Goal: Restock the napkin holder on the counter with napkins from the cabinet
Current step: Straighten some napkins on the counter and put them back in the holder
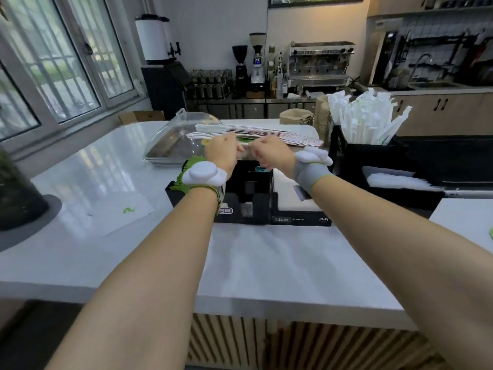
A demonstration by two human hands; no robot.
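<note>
On the white counter [266,263] stands a black napkin holder [245,193] with several compartments. Green napkins [188,173] fill its left slot and white ones [289,194] lie in the right slot. My left hand [222,153] and my right hand [274,153] are held close together just above the holder's back edge. Both pinch a thin clear-wrapped napkin pack [248,142] with a green edge showing between them. My fingers hide most of the pack.
Behind my hands lie a flat stack of handled paper bags [280,136] and a clear dome cover [176,140]. To the right, a black box of wrapped straws [368,121] and a black tray [400,180]. A dark pot [18,198] and a paper sheet [125,212] sit left.
</note>
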